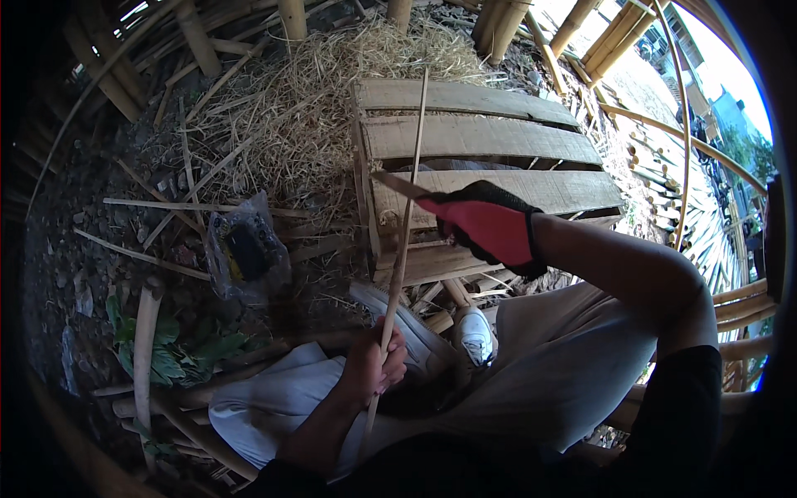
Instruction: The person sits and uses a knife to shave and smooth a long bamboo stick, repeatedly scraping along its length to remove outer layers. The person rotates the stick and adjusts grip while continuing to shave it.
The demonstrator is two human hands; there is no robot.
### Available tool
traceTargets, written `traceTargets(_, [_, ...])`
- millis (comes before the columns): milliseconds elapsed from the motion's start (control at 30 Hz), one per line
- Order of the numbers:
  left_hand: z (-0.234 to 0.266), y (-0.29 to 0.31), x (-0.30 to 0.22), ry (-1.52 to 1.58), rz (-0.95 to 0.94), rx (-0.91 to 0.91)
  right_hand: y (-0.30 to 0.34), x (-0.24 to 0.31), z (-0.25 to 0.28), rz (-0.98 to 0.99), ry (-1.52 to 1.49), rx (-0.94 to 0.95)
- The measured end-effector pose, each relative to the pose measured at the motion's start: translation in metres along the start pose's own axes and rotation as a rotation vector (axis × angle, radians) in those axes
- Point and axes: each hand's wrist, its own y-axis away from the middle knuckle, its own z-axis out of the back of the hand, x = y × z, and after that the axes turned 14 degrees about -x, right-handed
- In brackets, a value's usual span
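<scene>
Bamboo strip (404, 224), a long, thin, pale sliver, is held nearly upright in the middle of the view, running from the lap up across the wooden pallet (486, 137) toward the straw (332, 91). Its lower end is gripped in the bare left hand (378, 361), the fingers curled tightly round it just above the knees, so that the strip is steadied against the body. The right hand (486, 224), covered by a glove with a red back and black fingers, is closed round the handle of a knife (398, 184); the blade is laid against the strip's side, pointing to the person's left, apparently so that an edge can be pared while the strip is braced from below.

The pallet is made of rough, weathered planks with gaps between them and lies directly ahead of the knees. Dry, tangled, pale yellow straw is heaped beyond and to the left of it. A crumpled clear plastic bag (245, 249) with dark contents lies on the dark, stony ground (75, 249) to the left, among loose split slivers. Green leaves (170, 349) and round bamboo poles (143, 349) are seen at lower left. A white shoe (476, 332) shows between the light trouser legs. Further bamboo poles are stacked along the upper and right edges.
</scene>
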Motion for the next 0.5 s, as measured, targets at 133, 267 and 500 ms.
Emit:
traceTargets(133, [-0.002,0.0,0.005,-0.023,-0.02,-0.062,-0.016,-0.007,0.007,0.079,-0.047,-0.156])
traceTargets(267, [0.001,0.0,0.002,0.02,0.023,-0.045,-0.02,-0.013,-0.01,-0.045,0.003,-0.101])
traceTargets(500, [0.0,-0.001,0.003,-0.014,0.016,-0.029,0.019,-0.034,-0.033,0.298,0.376,0.103])
